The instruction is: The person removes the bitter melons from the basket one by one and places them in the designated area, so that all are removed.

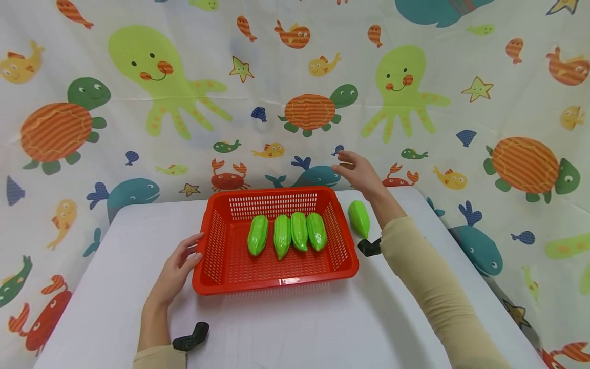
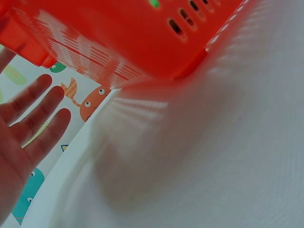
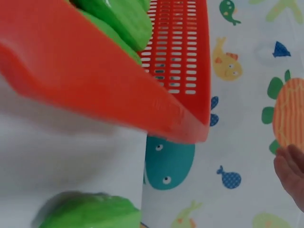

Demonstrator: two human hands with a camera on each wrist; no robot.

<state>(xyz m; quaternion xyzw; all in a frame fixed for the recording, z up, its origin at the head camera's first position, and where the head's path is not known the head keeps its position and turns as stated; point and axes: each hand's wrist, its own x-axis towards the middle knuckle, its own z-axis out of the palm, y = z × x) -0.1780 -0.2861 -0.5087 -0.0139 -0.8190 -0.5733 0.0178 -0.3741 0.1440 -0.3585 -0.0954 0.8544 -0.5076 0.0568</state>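
A red plastic basket (image 1: pixel 278 266) sits on the white table, with several glossy green ridged star fruits (image 1: pixel 282 236) side by side in it. My left hand (image 1: pixel 177 266) is at the basket's left wall, fingertips at the rim. Its fingers (image 2: pixel 45 135) look spread and fairly straight in the left wrist view. Raised past the basket's back right corner, my right hand (image 1: pixel 361 171) holds nothing, its fingers loosely bent. Below it, another green star fruit (image 1: pixel 359 219) lies on the table just right of the basket; the right wrist view shows part of this fruit (image 3: pixel 95 212).
The white table (image 1: pixel 276 333) reaches back to a hanging cloth (image 1: pixel 267 97) printed with sea animals. A black wrist device (image 1: pixel 370 247) sits by the right sleeve, near the loose fruit. Another black device (image 1: pixel 191 336) is at the left wrist.
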